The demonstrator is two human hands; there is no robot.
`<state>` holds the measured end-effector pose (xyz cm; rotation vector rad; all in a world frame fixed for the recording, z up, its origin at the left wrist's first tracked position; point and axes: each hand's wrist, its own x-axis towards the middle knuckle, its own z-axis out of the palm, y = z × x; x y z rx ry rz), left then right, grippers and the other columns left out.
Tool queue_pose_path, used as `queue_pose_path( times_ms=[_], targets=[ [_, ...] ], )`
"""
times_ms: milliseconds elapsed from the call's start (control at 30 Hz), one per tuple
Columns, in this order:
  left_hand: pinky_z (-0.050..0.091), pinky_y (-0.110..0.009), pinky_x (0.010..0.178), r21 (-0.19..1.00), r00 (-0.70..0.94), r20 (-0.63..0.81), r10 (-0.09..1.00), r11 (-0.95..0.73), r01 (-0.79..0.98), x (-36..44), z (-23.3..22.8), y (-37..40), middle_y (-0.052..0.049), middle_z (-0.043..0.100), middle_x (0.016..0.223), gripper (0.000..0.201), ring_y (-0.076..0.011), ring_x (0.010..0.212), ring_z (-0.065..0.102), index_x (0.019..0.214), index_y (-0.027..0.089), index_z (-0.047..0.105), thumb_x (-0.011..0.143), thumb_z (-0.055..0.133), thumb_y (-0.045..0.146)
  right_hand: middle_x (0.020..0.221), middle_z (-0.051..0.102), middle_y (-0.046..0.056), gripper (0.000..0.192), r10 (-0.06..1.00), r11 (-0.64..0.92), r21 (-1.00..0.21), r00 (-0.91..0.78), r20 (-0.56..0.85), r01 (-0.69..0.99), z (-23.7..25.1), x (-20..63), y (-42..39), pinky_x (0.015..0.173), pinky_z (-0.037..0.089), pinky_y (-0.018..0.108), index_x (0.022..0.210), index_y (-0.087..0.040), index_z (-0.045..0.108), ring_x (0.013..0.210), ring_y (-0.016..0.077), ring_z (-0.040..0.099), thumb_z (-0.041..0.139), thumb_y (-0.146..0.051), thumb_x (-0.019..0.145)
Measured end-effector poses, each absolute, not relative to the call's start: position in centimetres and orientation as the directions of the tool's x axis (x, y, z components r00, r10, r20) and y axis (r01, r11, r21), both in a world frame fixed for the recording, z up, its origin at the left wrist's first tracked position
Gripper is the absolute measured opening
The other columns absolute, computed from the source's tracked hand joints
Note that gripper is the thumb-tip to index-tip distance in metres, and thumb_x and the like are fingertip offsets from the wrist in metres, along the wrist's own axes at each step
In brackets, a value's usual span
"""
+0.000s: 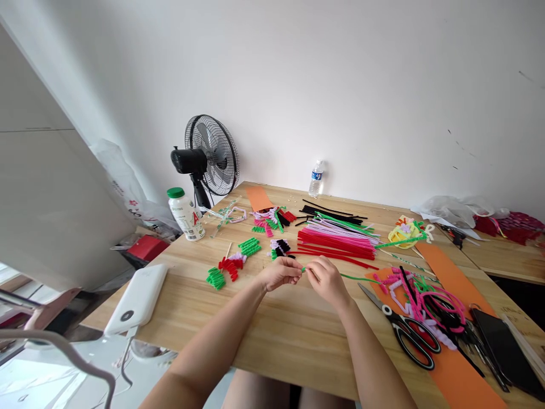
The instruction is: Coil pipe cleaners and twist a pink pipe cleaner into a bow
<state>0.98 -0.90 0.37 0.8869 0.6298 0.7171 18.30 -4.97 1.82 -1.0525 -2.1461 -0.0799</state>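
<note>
Both hands meet near the middle of the tabletop (255, 335): the left hand (279, 272) and right hand (326, 279) have their fingers pinched on a green stem (355, 277) trailing right. It could likely slip or kink, or snag the scissors (404, 329) just right.

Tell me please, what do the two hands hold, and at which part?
Both the left hand and the right hand pinch a green pipe cleaner at its near end, fingertips close together; the rest trails right over the table.
</note>
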Motion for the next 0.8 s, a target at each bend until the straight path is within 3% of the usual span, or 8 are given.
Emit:
queue_pose_path(
  times_ms=[333, 533, 800],
  targets=[
    [0.042, -0.025, 0.056, 0.934, 0.499, -0.070, 0.863, 0.233, -0.271, 2.5, -0.4, -1.4, -0.003, 0.061, 0.058, 0.030, -0.0101, 0.054, 0.053, 0.067, 0.010, 0.067, 0.054, 0.079, 0.034, 0.080, 0.061, 0.008, 0.020, 0.672, 0.581, -0.254, -0.279, 0.686, 0.774, 1.0, 17.6, -4.9, 0.071, 0.047, 0.033, 0.083, -0.019, 0.062, 0.078, 0.0207, 0.055, 0.043, -0.014, 0.087],
    [0.037, -0.023, 0.055, 0.896, 0.373, -0.053, 0.926, 0.209, -0.392, 2.9, -0.6, -1.3, 0.001, 0.054, 0.055, 0.029, -0.0082, 0.054, 0.046, 0.063, 0.011, 0.067, 0.051, 0.080, 0.034, 0.092, 0.058, 0.010, 0.032, 0.659, 0.647, -0.384, -0.230, 0.717, 0.658, 0.7, 17.3, -4.8, 0.074, 0.050, 0.033, 0.106, -0.021, 0.063, 0.086, 0.0198, 0.058, 0.041, -0.009, 0.085],
    [0.038, -0.024, 0.054, 0.869, 0.406, -0.042, 0.913, 0.234, -0.436, 2.9, -0.6, -1.4, -0.001, 0.057, 0.056, 0.033, -0.0086, 0.053, 0.049, 0.066, 0.010, 0.068, 0.049, 0.082, 0.035, 0.071, 0.055, 0.004, 0.025, 0.724, 0.612, -0.586, -0.076, 0.686, 0.531, 0.5, 16.8, -4.8, 0.059, 0.049, 0.029, 0.097, -0.023, 0.069, 0.064, 0.0154, 0.055, 0.048, -0.016, 0.085]
  ],
)
